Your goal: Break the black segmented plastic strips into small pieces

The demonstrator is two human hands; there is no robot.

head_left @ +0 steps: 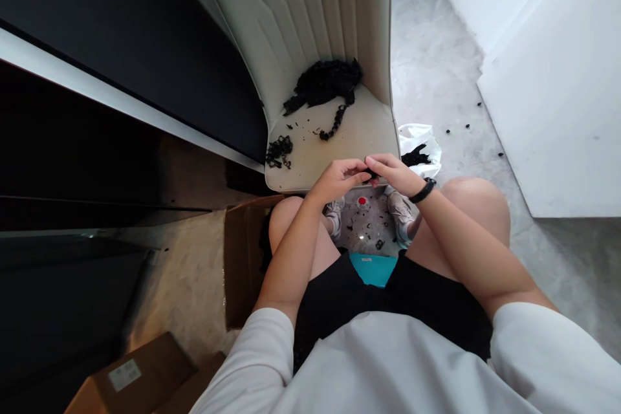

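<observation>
Over the front edge of a cream padded chair (334,158), my left hand (338,181) and my right hand (392,171) meet at the fingertips. Between them they pinch a small black piece (370,174), mostly covered by the fingers, so its exact kind does not show. Toward the back of the seat lies a heap of black, sheet-like pieces (325,83). A knobbly black strip (334,124) trails forward from it. At the seat's left front corner sits a small pile of curly black scraps (279,151), with tiny crumbs scattered nearby.
A white plastic bag (431,136) holding black pieces stands right of the chair. Small black bits (467,126) dot the grey floor, and more scraps lie between my feet near a red round spot (362,201). An open cardboard box (240,265) is beside my left leg; another box (140,375) sits lower left.
</observation>
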